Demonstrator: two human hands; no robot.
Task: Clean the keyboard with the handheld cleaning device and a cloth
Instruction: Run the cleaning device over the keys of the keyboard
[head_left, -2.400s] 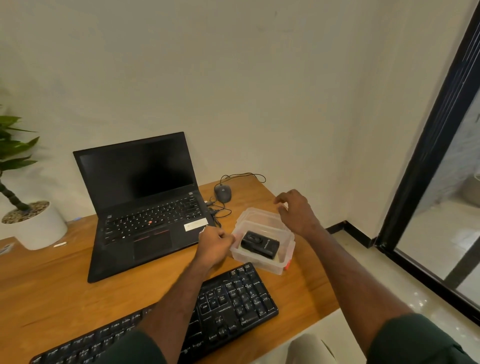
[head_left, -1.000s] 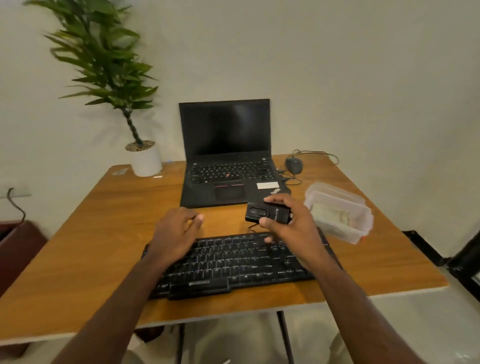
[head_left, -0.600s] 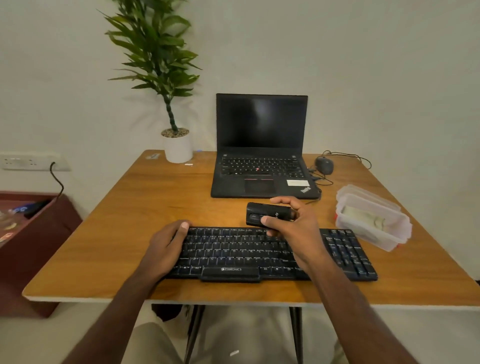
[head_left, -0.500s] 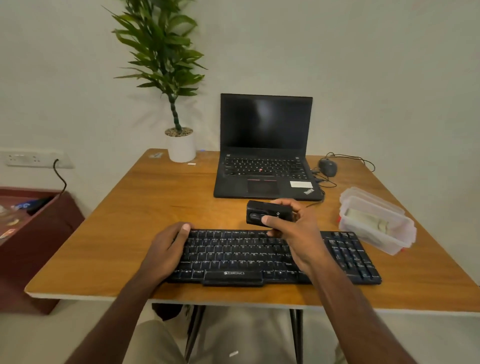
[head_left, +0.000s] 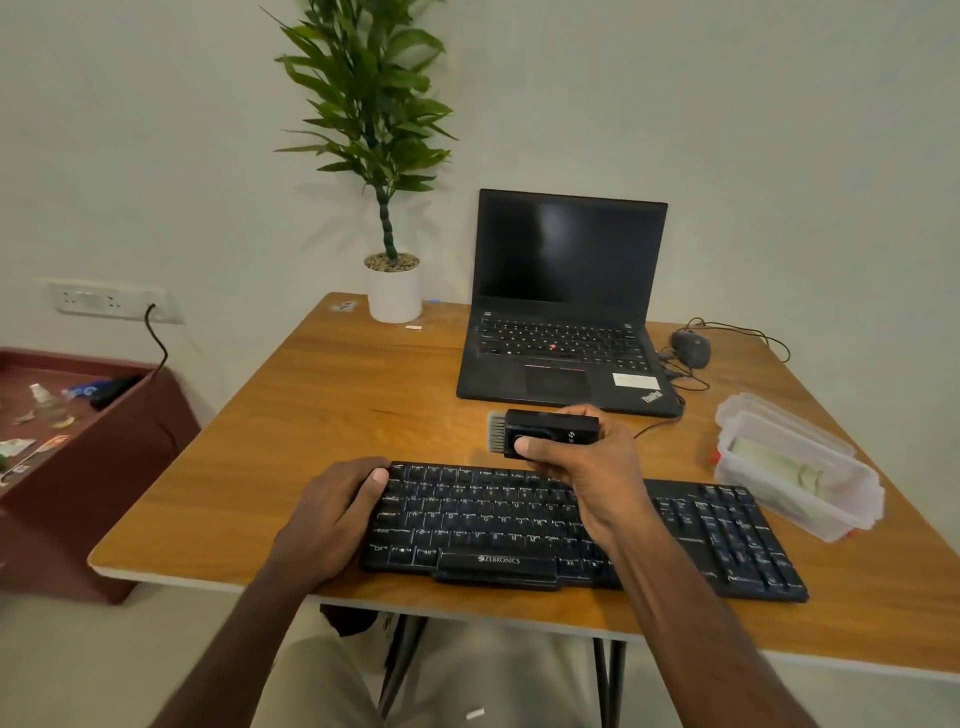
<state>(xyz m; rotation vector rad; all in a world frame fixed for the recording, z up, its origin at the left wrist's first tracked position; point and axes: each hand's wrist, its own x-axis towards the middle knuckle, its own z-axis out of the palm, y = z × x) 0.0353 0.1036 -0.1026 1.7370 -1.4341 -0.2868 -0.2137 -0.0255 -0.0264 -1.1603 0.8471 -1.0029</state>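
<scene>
right hand: fingers wrapped round black cleaning device | left hand: fingers flat, holding keyboard edge | worktop

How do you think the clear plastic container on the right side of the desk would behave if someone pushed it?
The clear plastic container would probably slide easily: it looks thin-walled and nearly empty, holding only what looks like a folded cloth. Being low and wide, it seems unlikely to tip. It sits near the desk edge, so a hard push might send it off.

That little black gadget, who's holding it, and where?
The right hand grips the handheld cleaning device round its rear body, thumb on its front; the brush end sticks out free.
</scene>
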